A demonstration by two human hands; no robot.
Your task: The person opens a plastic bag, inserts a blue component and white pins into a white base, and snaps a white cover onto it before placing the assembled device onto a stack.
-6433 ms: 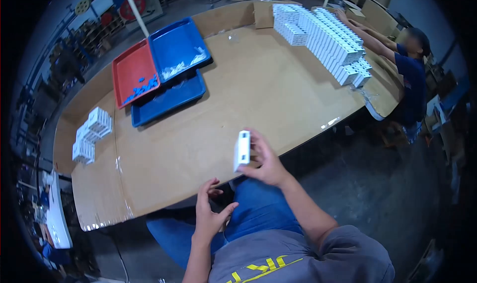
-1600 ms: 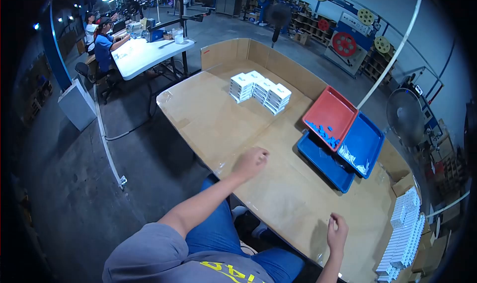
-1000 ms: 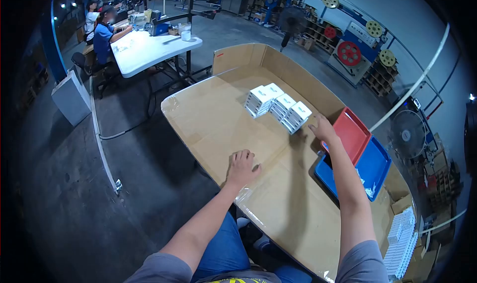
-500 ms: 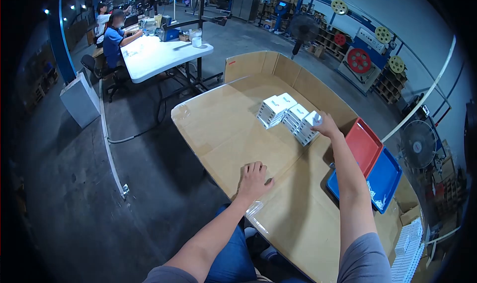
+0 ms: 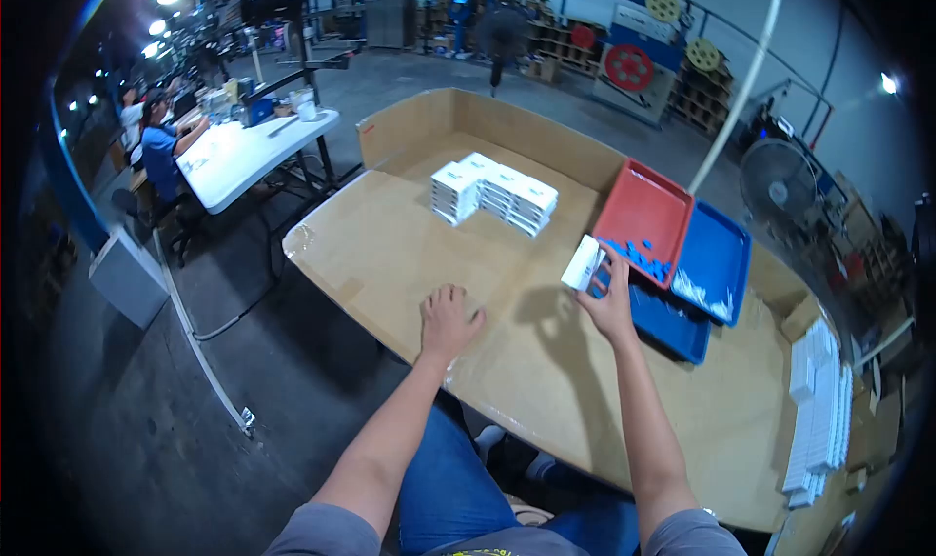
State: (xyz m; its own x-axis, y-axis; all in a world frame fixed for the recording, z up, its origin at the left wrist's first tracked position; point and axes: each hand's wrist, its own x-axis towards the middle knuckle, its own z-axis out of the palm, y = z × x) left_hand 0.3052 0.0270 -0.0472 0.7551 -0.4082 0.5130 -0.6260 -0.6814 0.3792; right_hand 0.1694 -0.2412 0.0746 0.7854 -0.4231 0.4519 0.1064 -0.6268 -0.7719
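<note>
My right hand (image 5: 610, 300) grips a small white box (image 5: 584, 262), held tilted above the cardboard-covered table (image 5: 390, 249) in front of the trays. Farther back stand stacks of similar white boxes (image 5: 495, 193), grouped in an L shape. On the table near its front edge, my left hand (image 5: 449, 324) lies with fingers bent and thumb apart, holding nothing. Close to my right hand is a red tray (image 5: 645, 210) with small blue pieces (image 5: 639, 258) at its near end. A blue tray (image 5: 723, 249) beside it contains thin white pieces (image 5: 704, 296).
Another blue tray (image 5: 673, 324) sits partly under the red one. Rows of white boxes (image 5: 821, 410) line the table's right end. A cardboard wall (image 5: 546, 135) borders the back. At the left, a person in blue (image 5: 161, 156) works at a white table (image 5: 244, 161).
My right hand has moved from the stacks toward me and now holds a white box in front of the trays. The camera view has turned right. My left hand stays by the front edge.
</note>
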